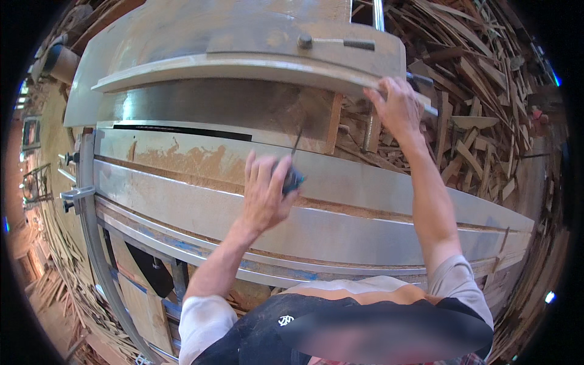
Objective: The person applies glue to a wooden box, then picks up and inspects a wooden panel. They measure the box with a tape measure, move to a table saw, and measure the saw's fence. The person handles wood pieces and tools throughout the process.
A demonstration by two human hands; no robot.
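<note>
My left hand [265,190] is closed around a small dark tape measure [293,180] with teal marks. A thin dark strip, which looks like its blade seen edge-on, sticks out from it toward the far side. This hand hovers over the metal saw table [340,228], slightly blurred by motion. At the far right, my right hand [398,109] grips the end of the long pale fence [243,66], its fingers curled over the top edge. The fence lies across the table beyond the long dark slot [182,131].
A lever with a black handle [359,44] sits behind the fence. Sawdust [182,155] covers part of the tabletop. Heaps of wood offcuts [474,121] lie off the right side, and more scraps [67,286] are at the left. A metal crossbar with clamps [88,182] borders the left end.
</note>
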